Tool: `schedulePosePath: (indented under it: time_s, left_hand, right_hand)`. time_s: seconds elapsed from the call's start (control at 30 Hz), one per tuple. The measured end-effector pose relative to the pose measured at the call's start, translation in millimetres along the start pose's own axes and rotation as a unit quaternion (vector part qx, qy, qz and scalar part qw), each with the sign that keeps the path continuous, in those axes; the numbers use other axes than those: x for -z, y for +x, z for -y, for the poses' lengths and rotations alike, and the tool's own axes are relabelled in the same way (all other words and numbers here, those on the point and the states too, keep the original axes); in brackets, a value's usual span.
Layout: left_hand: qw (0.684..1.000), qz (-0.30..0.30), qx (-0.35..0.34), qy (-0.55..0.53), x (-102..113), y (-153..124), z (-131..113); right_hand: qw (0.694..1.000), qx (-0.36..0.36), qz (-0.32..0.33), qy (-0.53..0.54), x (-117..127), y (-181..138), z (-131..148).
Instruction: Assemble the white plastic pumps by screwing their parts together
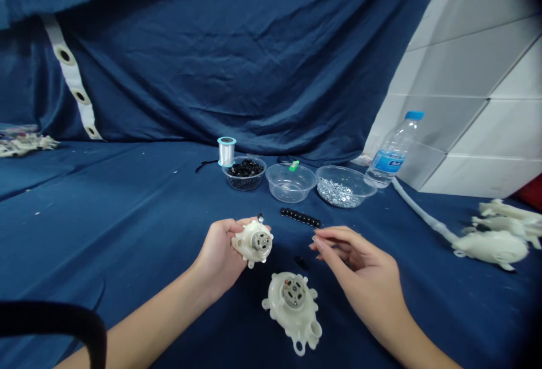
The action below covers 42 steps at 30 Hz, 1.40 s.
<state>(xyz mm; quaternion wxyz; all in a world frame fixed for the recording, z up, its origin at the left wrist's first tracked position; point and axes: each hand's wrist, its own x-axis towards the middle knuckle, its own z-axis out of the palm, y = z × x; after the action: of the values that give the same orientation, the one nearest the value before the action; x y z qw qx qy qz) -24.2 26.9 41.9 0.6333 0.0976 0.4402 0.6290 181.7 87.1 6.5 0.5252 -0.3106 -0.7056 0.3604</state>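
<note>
My left hand (220, 253) is closed around a small white plastic motor housing (253, 242) with a metal motor face at its centre, held just above the blue cloth. A second, larger white housing (294, 308) lies on the cloth below it. My right hand (359, 273) hovers to the right with fingers drawn together in a pinch near a row of black beads (300, 217); what it pinches, if anything, is too small to name. A small black part (301, 262) lies between the hands.
Three clear bowls stand behind: one with black parts (244, 172), one nearly empty (291, 182), one with silver bits (342, 187). A thread spool (226, 151), a water bottle (392, 152), white plastic assemblies (495, 242) at right, a white tiled wall (474, 75).
</note>
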Motion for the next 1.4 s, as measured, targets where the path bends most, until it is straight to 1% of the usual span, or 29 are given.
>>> schedulePosePath:
  time_s: [0.33,0.57,0.77,0.87,0.97,1.17,1.27,1.4]
  left_hand:
    - [0.999,0.018,0.001,0.036,3,-1,1]
    - [0.996,0.046,-0.03,0.074,4,-2,4]
    - [0.995,0.037,-0.051,0.079,2,-1,4]
    - [0.996,0.035,-0.042,0.068,0,-2,3]
    - [0.998,0.033,-0.017,0.054,-2,-4,2]
    - [0.997,0.065,0.032,0.033,-3,-8,0]
    - [0.996,0.075,0.033,0.021,-3,-9,0]
    - [0.997,0.07,0.018,0.006,-2,-10,1]
  right_hand:
    - [1.0,0.001,-0.001,-0.004,-1,0,2]
    - [1.0,-0.002,0.0,-0.002,-1,1,2]
    - [1.0,0.0,0.0,-0.001,-1,-1,3]
    - [1.0,0.002,0.0,0.002,-1,-1,2]
    - [1.0,0.006,-0.002,0.008,-1,-1,2]
    - [0.999,0.031,-0.005,0.019,-3,-3,5]
    - [0.999,0.04,-0.009,0.02,-4,-4,6]
    - [0.999,0.044,-0.017,0.019,-3,-3,7]
